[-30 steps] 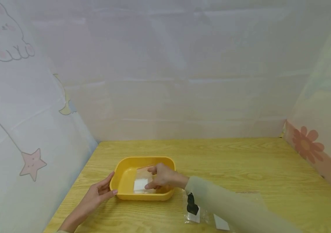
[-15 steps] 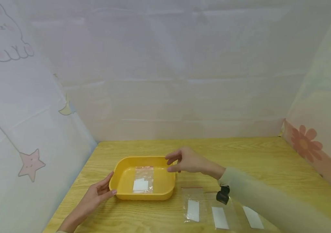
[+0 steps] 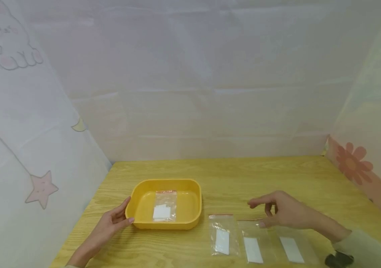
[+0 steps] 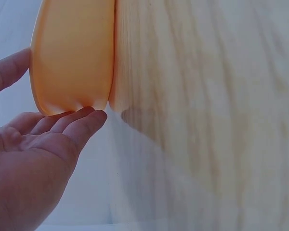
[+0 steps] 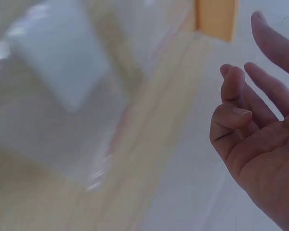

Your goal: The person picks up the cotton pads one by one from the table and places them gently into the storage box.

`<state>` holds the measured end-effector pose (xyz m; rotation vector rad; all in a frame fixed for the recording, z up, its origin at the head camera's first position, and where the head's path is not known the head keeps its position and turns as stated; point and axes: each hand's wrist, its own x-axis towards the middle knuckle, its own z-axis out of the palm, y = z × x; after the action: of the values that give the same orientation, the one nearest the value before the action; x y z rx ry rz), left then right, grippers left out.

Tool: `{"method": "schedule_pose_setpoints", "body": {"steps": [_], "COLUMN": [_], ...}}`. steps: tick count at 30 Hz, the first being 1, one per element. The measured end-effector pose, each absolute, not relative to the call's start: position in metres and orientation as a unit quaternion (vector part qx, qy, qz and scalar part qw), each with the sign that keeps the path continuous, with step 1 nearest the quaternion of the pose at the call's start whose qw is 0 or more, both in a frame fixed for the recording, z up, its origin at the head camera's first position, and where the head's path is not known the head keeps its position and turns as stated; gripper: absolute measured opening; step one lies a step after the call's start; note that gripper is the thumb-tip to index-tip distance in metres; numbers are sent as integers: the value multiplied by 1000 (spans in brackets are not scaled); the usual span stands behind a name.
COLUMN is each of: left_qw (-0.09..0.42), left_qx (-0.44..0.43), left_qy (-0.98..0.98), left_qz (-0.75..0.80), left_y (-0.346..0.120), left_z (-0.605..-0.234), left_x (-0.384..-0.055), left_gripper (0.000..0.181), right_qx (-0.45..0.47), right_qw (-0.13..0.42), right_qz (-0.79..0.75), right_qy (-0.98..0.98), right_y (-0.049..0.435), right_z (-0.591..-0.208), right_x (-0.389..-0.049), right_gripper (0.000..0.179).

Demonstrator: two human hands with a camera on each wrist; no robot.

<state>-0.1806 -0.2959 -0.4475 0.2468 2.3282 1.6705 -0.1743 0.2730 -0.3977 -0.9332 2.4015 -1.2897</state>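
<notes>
A yellow plastic tray [image 3: 163,225] stands on the table, with a clear zip bag [image 3: 166,199] lying in it. White pieces show inside that bag. My left hand [image 3: 109,225] holds the tray's left end, thumb at the front corner and fingers along the side; the left wrist view shows those fingertips against the orange-looking wall [image 4: 74,53]. To the right, my right hand [image 3: 289,212] hovers over the bags with nothing in it, its fingers loosely bent. Below it lie a middle zip bag [image 3: 252,248] and a right one [image 3: 291,250], each with a white card.
Another zip bag [image 3: 222,242] with a white card lies just right of the tray. The wood-grain table [image 3: 237,178] is enclosed by a pale back sheet [image 3: 210,111] and printed side sheets.
My right hand has come out of the tray and moved right to above the bags, leaving the bag in the tray uncovered. The left hand and tray have stayed put.
</notes>
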Motion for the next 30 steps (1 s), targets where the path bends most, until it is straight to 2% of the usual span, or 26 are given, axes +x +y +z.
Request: {"method": "schedule_pose_setpoints", "body": {"steps": [4,8,14,18,23,30], "left_qw": [133,129,126,127,129,121], "left_qx": [79,78,80,78,78,80], "left_qy": [805,804,800,804,803,806], "left_qz": [573,576,582,575,577,574], "left_y": [-296,-295,-294,-294,-295,-294], "left_z": [-448,-448,-448,-448,-449,-449], "left_x": [-180,-179,-180,-181,-181,-181], "left_gripper": [82,83,82,82,82,82], "right_qx": [-326,-278,-266,-283,-274,-299], "right_qw": [128,125,85,53,55,-6], "right_qz": [-455,-430,-319,-268,-285,-269], "right_qy": [819,850,906,919,917,916], "right_y": [315,344,373,384,387,375], "right_z": [-427,-441,-461,-474,-483,-485], "right_x": [-148,-125,-107,-103,-103,-119], "right_gripper": [51,53,56,53,52,60]}}
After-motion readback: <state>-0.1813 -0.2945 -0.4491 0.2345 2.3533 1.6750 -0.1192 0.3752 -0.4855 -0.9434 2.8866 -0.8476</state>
